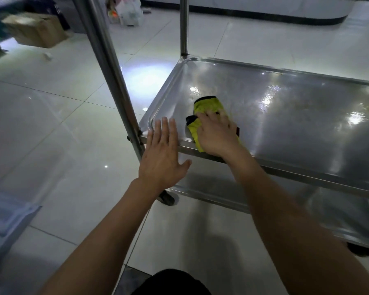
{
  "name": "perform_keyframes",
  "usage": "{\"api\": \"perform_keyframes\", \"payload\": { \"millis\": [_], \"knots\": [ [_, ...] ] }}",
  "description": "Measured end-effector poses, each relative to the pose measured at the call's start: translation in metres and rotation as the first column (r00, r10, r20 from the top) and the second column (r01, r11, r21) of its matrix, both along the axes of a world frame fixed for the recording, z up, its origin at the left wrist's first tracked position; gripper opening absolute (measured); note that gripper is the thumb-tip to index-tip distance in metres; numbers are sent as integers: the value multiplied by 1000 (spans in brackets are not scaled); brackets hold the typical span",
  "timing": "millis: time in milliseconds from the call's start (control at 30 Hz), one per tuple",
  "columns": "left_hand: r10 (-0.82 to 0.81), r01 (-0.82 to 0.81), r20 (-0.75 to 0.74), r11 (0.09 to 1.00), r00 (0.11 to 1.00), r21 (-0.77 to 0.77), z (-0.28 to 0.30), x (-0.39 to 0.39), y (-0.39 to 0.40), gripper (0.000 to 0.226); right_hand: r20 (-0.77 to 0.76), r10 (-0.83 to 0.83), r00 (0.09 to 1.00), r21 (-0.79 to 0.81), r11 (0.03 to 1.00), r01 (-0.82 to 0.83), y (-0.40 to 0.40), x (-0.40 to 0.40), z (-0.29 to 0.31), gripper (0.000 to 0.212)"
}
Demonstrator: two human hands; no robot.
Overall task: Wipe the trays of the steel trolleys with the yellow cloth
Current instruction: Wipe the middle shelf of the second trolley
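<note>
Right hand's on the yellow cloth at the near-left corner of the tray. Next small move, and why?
Probably sweep the right hand and yellow cloth rightward along the tray. The cloth sits in the near-left corner and most of the tray's surface lies to its right. The left hand, fingers straight, reaches the near rim and could steady it.

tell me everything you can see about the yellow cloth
The yellow cloth is a soft, bright yellow-green fabric with dark edging, crumpled rather than spread flat. It lies on the steel tray near its front left corner, one end draping over the front rim. The right hand presses on it, fingers spread; the left hand is not touching it.
</note>
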State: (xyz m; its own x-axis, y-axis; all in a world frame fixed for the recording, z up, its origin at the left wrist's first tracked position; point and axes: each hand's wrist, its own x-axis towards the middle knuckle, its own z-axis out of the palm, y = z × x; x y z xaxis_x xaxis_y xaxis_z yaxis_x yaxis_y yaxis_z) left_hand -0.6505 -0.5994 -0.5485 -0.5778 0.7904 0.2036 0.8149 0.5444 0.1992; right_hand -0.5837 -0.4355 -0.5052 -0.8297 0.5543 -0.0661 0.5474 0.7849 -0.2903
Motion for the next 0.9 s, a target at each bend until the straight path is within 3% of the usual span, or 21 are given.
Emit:
{"api": "perform_keyframes", "payload": {
  "millis": [167, 367, 567, 767, 900],
  "knots": [
    [-3, -45, 179, 963, 984, 266, 1, -2, -7, 119, -29, 172, 985, -51, 984, -173, -19, -61, -2, 60],
    [43, -63, 136, 987, 990, 150, 8, -4, -4, 113, -129, 261, 957, -117, 954, -276, -16, -78, -2, 55],
    [70, -69, 52, 998, 996, -10, 5, 0, 2, 102, -132, 124, 983, -36, 991, -130, 24, -32, -7, 50],
    [47, -42, 92, 997, 995, -63, 21, 4, 6, 76, -142, -40, 989, -37, 999, 35, 88, 62, -10, 45],
    [-7, 9, 41, 997, 999, -71, 40, 21, 42, 59, -169, -171, 971, 5, 985, 174, 128, 127, -12, 43]
  ]
}}
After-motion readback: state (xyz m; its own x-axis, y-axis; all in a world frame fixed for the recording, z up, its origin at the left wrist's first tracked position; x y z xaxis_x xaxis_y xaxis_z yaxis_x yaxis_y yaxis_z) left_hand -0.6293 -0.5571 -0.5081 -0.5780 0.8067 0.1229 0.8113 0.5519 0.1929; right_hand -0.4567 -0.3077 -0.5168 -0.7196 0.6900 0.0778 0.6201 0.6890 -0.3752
